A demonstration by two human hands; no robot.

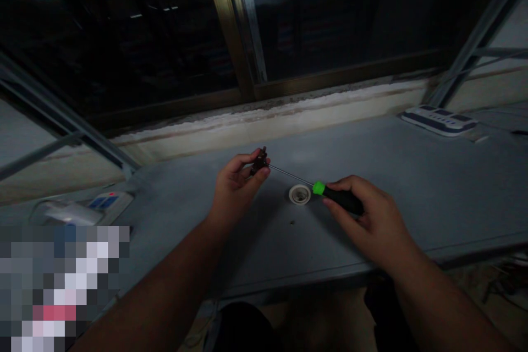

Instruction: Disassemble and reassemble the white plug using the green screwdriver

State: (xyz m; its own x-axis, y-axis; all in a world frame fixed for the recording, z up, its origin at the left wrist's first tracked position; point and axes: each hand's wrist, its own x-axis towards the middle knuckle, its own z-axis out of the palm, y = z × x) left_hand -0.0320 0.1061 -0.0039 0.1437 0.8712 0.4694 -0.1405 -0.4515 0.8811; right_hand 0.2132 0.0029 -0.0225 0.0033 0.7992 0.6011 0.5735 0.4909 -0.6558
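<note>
Between the thumb and fingers of my left hand (237, 184) is a small dark brown part (259, 161), raised above the table; its exact kind is too dark to make out. My right hand (371, 217) grips a screwdriver (340, 198) with a black handle and a bright green collar. The thin metal shaft points left, and its tip meets or nearly meets the brown part. Below the shaft, a round white ring-shaped fitting (300, 194) with a hollow middle rests on the table. A tiny dark piece (292, 223) lies nearer to me.
The grey table (185, 192) runs up to a window ledge. On the right is a white power strip (439, 120); another power strip (107, 203) lies at the left beside a clear plastic item (68, 212). Slanted metal struts (61, 102) flank both sides. A blurred patch covers the lower left.
</note>
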